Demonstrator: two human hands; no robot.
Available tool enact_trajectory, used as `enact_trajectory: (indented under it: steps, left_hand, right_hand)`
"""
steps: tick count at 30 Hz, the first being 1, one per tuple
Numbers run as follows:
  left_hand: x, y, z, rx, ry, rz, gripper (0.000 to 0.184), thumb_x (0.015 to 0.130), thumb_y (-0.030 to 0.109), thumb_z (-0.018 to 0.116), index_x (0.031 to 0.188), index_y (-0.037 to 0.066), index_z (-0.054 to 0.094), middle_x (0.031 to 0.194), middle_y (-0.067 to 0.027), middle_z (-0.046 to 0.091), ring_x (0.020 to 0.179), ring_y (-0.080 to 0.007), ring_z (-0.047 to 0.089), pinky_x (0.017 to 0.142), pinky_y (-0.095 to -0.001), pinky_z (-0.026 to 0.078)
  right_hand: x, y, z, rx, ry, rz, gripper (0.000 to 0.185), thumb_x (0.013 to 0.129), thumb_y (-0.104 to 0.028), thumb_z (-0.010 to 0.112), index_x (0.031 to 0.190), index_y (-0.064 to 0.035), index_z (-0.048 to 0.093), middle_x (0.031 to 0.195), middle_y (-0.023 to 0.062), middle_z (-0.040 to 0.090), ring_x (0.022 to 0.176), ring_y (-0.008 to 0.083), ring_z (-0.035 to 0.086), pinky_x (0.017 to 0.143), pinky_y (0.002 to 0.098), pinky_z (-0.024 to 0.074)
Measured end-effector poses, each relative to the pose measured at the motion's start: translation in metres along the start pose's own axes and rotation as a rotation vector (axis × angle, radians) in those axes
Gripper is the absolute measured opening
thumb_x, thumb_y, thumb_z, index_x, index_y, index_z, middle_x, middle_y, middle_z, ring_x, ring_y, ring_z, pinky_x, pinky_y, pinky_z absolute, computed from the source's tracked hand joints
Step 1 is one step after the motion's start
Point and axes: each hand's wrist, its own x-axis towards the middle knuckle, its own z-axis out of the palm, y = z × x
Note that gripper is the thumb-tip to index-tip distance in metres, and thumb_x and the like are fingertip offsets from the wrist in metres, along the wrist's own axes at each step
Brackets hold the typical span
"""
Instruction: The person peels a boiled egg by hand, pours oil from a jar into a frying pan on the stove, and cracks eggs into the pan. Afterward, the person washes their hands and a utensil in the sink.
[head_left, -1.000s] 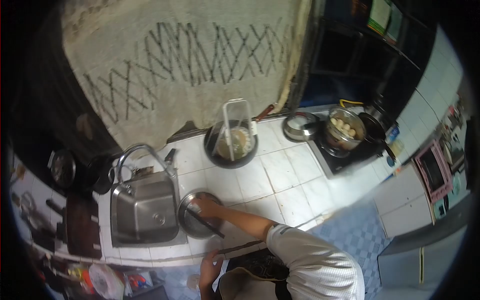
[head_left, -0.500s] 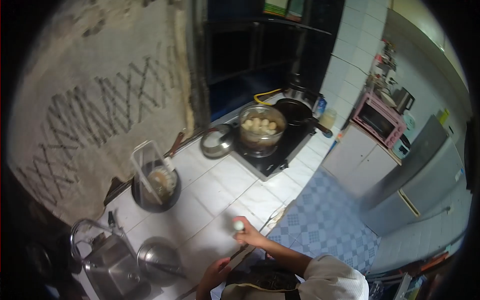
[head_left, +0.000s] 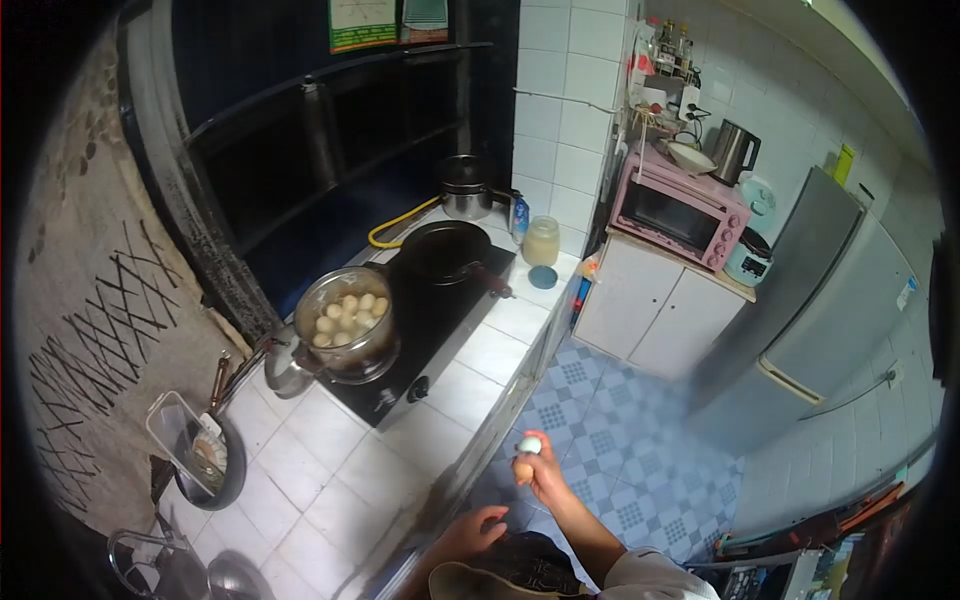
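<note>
Swung outward past the edge of the surface (head_left: 310, 455), the right hand (head_left: 545, 476) is at five o'clock, forearm slanting up to the left, grip closed round a pale egg (head_left: 530, 445) that pokes out on top. Toward six o'clock the left hand (head_left: 477, 533) is released, fingers loosely curled. The pot (head_left: 368, 356) is at nine o'clock.

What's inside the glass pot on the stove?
Pale, egg-shaped pieces are heaped inside the glass pot, top layer visible. They cover the pot's bottom; can't tell how many more lie underneath, or whether there's liquid.
</note>
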Motion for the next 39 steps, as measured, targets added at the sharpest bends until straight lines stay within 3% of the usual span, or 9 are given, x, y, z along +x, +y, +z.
enact_trajectory:
  steps: [2,5,14,17,21,23,29,36,39]
  left_hand:
    - [0.033,0.024,0.016,0.086,-0.112,0.087,0.04,0.083,0.026,0.057,0.115,0.002,0.051,0.11,-0.0165,0.056,0.101,-0.0263,0.056,0.088,-0.0339,0.043]
    - [0.072,0.039,0.023,0.181,-0.291,0.012,0.042,0.084,0.027,0.055,0.118,0.003,0.049,0.113,-0.0167,0.054,0.107,-0.0244,0.052,0.09,-0.0331,0.04]
    - [0.191,0.021,0.036,0.264,-0.388,0.074,0.041,0.082,0.03,0.055,0.113,0.004,0.053,0.101,-0.0169,0.058,0.098,-0.0265,0.054,0.086,-0.0368,0.041]
    - [0.244,0.015,0.04,0.239,-0.455,0.196,0.04,0.082,0.03,0.056,0.112,0.003,0.053,0.098,-0.0167,0.059,0.095,-0.0271,0.054,0.086,-0.0359,0.041]
    - [0.316,0.033,0.027,0.175,-0.48,0.136,0.039,0.083,0.03,0.056,0.111,0.003,0.053,0.098,-0.0165,0.058,0.096,-0.0277,0.054,0.086,-0.0353,0.041]
    - [0.352,0.039,0.022,0.227,-0.41,0.192,0.038,0.083,0.029,0.056,0.111,0.003,0.053,0.101,-0.0165,0.057,0.097,-0.0278,0.054,0.086,-0.0352,0.041]
    - [0.44,0.054,-0.003,0.225,-0.288,0.112,0.037,0.083,0.026,0.056,0.112,0.003,0.052,0.104,-0.0176,0.056,0.098,-0.0285,0.054,0.085,-0.0358,0.042]
    - [0.478,0.074,-0.036,0.247,-0.197,-0.053,0.035,0.08,0.023,0.057,0.11,0.004,0.054,0.102,-0.0183,0.058,0.097,-0.0308,0.055,0.085,-0.0376,0.043]
    - [0.483,0.06,-0.047,0.227,0.022,-0.097,0.037,0.079,0.023,0.058,0.11,0.003,0.054,0.104,-0.0186,0.058,0.098,-0.0319,0.055,0.085,-0.0369,0.043]
  right_hand:
    - [0.002,-0.039,-0.012,0.034,0.043,-0.043,0.042,0.081,-0.003,0.049,0.117,-0.0203,0.035,0.095,0.0083,0.049,0.071,0.0193,0.057,0.04,0.0259,0.0467]
    - [0.013,-0.069,-0.041,0.046,0.119,-0.115,0.035,0.086,-0.01,0.049,0.116,-0.0204,0.036,0.095,0.008,0.049,0.071,0.0186,0.057,0.039,0.0253,0.0456]
    - [0.049,-0.093,-0.103,0.098,0.321,-0.053,0.035,0.086,-0.012,0.05,0.117,-0.0201,0.036,0.092,0.0079,0.05,0.066,0.018,0.056,0.037,0.0255,0.0451]
    - [0.078,-0.119,-0.125,0.045,0.369,-0.057,0.034,0.086,-0.013,0.051,0.116,-0.0199,0.037,0.09,0.0073,0.05,0.064,0.0176,0.056,0.037,0.0251,0.0448]
    - [0.144,-0.171,-0.142,-0.028,0.44,-0.117,0.034,0.085,-0.012,0.051,0.116,-0.0183,0.038,0.087,0.0054,0.05,0.063,0.0158,0.055,0.037,0.0235,0.0438]
    - [0.177,-0.195,-0.149,-0.257,0.455,-0.084,0.034,0.085,-0.013,0.051,0.116,-0.0169,0.037,0.084,0.0041,0.049,0.062,0.0141,0.054,0.037,0.0232,0.043]
    - [0.275,-0.245,-0.146,-0.525,0.242,-0.083,0.035,0.085,-0.007,0.052,0.117,-0.0117,0.038,0.069,0.0009,0.046,0.05,0.0085,0.045,0.038,0.022,0.038]
    - [0.381,-0.255,-0.13,-0.363,0.037,0.143,0.036,0.084,-0.014,0.053,0.118,-0.0179,0.042,0.088,0.0042,0.053,0.063,0.0125,0.055,0.04,0.0236,0.0416]
    - [0.458,-0.262,-0.112,-0.427,-0.132,0.194,0.038,0.083,-0.019,0.055,0.118,-0.0207,0.042,0.089,0.0028,0.054,0.065,0.0131,0.056,0.041,0.0252,0.0419]
